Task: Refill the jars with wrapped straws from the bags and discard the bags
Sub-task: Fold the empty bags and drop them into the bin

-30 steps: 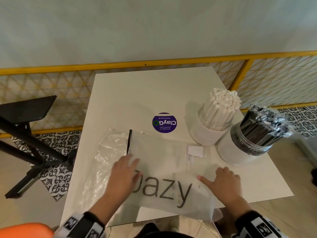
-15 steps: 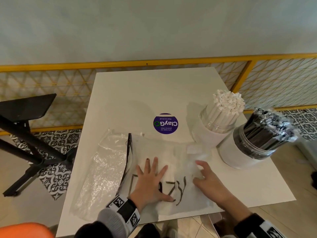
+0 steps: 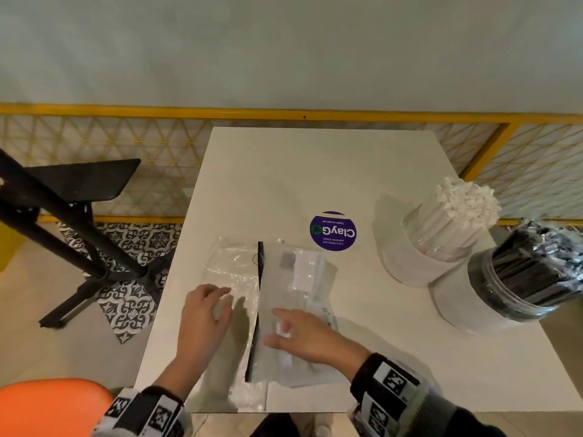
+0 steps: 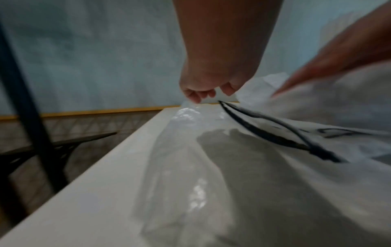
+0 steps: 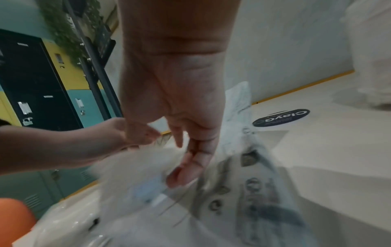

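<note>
Two empty bags lie flat at the table's near left: a clear plastic bag [image 3: 232, 269] and, overlapping it, a frosted bag [image 3: 295, 288] folded narrow, its black zip edge on the left. My left hand [image 3: 208, 312] hovers just over the clear bag [image 4: 190, 167] with fingers loosely curled, holding nothing. My right hand [image 3: 291, 332] lies on the folded frosted bag [image 5: 253, 192], straight fingers [image 5: 190, 167] pressing it down. At the right stand a jar of white wrapped straws [image 3: 441, 244] and a jar of black wrapped straws [image 3: 520, 288], both packed full.
A round purple sticker [image 3: 332, 231] sits mid-table. The white table [image 3: 315, 171] ends close to my body. A yellow railing [image 3: 284, 113] runs behind, a black table base [image 3: 79, 234] stands on the floor at left, and an orange seat [image 3: 47, 405] is at bottom left.
The frosted bag has been folded over to the left into a narrow strip. My left hand slid off it onto the clear bag; my right hand moved left onto the fold.
</note>
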